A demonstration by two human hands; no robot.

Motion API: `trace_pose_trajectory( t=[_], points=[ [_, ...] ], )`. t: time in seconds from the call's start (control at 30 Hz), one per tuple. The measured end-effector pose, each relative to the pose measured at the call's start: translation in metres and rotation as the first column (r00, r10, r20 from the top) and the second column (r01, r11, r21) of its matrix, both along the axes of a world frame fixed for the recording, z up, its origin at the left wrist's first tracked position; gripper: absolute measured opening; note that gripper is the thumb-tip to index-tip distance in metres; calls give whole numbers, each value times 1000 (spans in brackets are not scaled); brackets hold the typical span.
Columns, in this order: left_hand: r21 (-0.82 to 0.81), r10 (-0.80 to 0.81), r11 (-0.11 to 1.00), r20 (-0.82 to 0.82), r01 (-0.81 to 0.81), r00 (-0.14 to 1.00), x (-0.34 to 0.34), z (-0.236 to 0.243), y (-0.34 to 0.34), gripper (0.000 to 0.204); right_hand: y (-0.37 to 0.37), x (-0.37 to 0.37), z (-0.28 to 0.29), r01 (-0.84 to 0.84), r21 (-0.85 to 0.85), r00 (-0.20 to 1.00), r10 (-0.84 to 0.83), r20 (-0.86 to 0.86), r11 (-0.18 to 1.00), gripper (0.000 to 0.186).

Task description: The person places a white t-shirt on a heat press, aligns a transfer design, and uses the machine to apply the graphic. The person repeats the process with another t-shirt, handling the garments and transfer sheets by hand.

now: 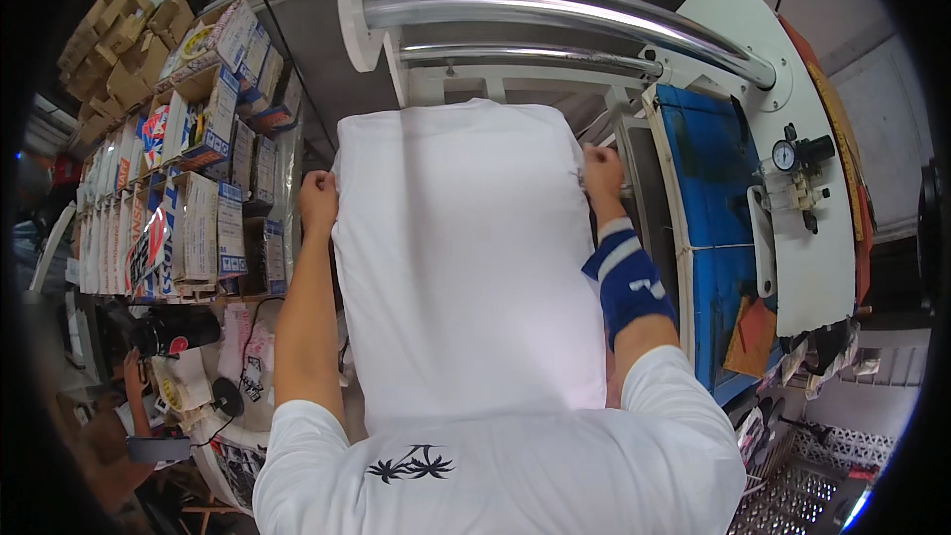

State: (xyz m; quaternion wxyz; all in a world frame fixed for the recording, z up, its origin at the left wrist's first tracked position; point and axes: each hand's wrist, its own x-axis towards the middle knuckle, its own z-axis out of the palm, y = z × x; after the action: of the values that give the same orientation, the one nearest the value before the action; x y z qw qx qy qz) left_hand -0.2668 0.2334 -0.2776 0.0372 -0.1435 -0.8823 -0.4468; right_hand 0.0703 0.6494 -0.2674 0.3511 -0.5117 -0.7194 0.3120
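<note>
A plain white T-shirt (474,258) is stretched over a flat rectangular platen, whose surface it hides. At its far left edge, my left hand (318,202) has its fingers closed on the fabric. My right hand (602,174) pinches the opposite edge, a little farther from me. A blue and white band (630,272) is wrapped round my right forearm. Soft creases run down the upper left part of the cloth, and its near end meets my own white shirt.
Thick chrome rollers (555,2) in a white frame stand beyond the platen. To the right are a blue panel (705,168) and a pressure gauge (785,156). Cardboard boxes (203,228) are stacked at left. A person's arm (135,391) shows at lower left.
</note>
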Motion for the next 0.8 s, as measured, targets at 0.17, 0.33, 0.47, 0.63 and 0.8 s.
trace_pose_trajectory(
  t=[0.17,0.33,0.47,0.63,0.8],
  points=[
    [-8,34,999,695,-39,718,18,26,-74,39,-43,46,51,-28,-805,996,84,27,593,56],
    [643,-418,757,609,-113,674,53,12,-50,50,-60,28,45,-365,-718,916,91,-391,593,62],
    [-149,9,989,161,16,987,37,-7,-30,57,-52,20,39,-83,-488,969,184,163,869,66],
    [159,-22,983,588,-88,808,42,-33,-39,56,-53,28,29,-145,-604,988,145,-49,784,62],
    [267,-181,962,501,47,846,148,14,-110,48,-135,136,35,-225,-496,954,293,64,839,54]
  ],
)
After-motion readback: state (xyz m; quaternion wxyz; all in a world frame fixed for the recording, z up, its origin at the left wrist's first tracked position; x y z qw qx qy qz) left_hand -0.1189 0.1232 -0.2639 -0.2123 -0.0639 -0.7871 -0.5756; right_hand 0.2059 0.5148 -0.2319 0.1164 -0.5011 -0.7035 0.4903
